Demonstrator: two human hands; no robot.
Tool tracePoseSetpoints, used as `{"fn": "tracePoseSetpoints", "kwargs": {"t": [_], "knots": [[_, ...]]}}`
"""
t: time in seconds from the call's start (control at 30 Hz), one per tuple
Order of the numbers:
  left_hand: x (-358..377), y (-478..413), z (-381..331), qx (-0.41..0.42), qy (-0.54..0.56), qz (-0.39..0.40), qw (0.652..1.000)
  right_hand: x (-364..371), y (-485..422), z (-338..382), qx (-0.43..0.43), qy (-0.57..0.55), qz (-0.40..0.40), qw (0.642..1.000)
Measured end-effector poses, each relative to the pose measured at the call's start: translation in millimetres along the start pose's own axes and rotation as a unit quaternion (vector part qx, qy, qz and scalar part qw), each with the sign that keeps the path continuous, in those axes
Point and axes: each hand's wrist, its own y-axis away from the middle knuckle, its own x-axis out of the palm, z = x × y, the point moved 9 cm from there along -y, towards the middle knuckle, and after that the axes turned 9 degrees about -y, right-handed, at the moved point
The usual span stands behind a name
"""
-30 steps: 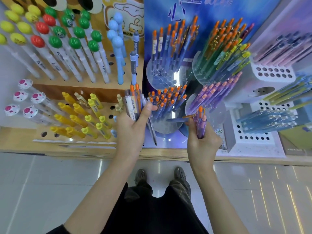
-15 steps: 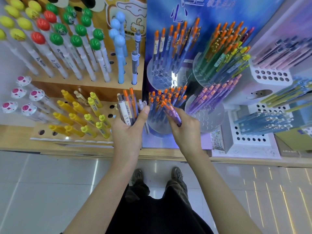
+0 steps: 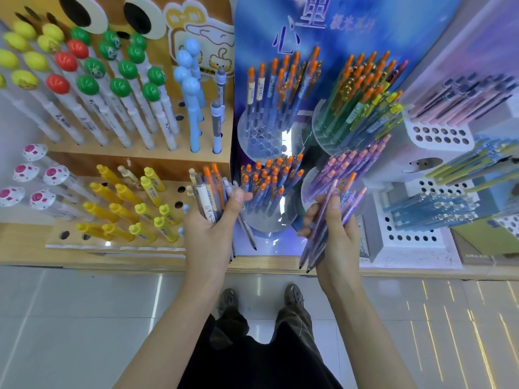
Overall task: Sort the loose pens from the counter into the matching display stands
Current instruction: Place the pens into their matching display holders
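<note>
Down at the front edge of the bench [image 3: 140, 262], both grips are loaded. The left grip [image 3: 210, 231] is wrapped round a mixed bundle [image 3: 209, 192], with orange clickers and a white barrel poking up toward 12 o'clock. One grey pen [image 3: 247, 231] hangs lower than the rest, pointing to about 5 o'clock. The right grip [image 3: 337, 237] is curled round a small bunch of purple pens [image 3: 320, 228], thumb across the barrels, tips aimed at 6 o'clock.

The purple stand [image 3: 307, 186] sits just beyond that bunch, around 12 to 1 o'clock from the right grip, and it's already pretty full of matching pens. The blue stand [image 3: 269, 217] with the orange-capped pens is right beside it at 9 o'clock.

My read is that the step in hand is getting those purple ones into the purple stand. What I'd do:
- Feed them in one at a time, tip first, rather than jamming in the whole bunch.
- Aim for the near rim, since I can't tell from here which holes are free.
- Keep the barrels tilted the same way as the ones already standing, so nothing gets knocked.
- Squeeze the left bundle a bit, because that grey one looks ready to slip.
</note>
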Motion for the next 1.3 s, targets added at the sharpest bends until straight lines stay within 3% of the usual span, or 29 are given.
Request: {"fn": "tracePoseSetpoints", "kwargs": {"t": [0.1,0.3,0.47,0.73,0.83,1.03,1.17,1.3], "knots": [[10,1,-3,0.014,-0.006,0.029,0.999,0,0,1,0.038,-0.014,-0.014,0.999],[19,4,-4,0.018,0.003,0.036,0.999,-1,-1,10,0.03,0.031,-0.023,0.999],[26,4,-6,0.013,-0.003,0.042,0.999,2,-4,12,0.031,0.064,0.011,0.997],[38,0,-17,0.027,0.005,0.057,0.998,6,-9,26,0.017,0.018,0.053,0.998],[38,-1,-17,0.028,0.008,0.056,0.998,-13,-12,32,-0.002,0.035,-0.01,0.999],[47,3,-22,0.041,0.0,0.054,0.998,-68,-14,79,-0.147,0.163,-0.157,0.963],[56,6,-27,0.052,0.006,0.036,0.998,-76,-20,99,-0.165,0.181,-0.169,0.955],[66,9,-35,0.064,0.003,0.006,0.998,-66,-32,102,-0.164,0.209,-0.125,0.956]]}}
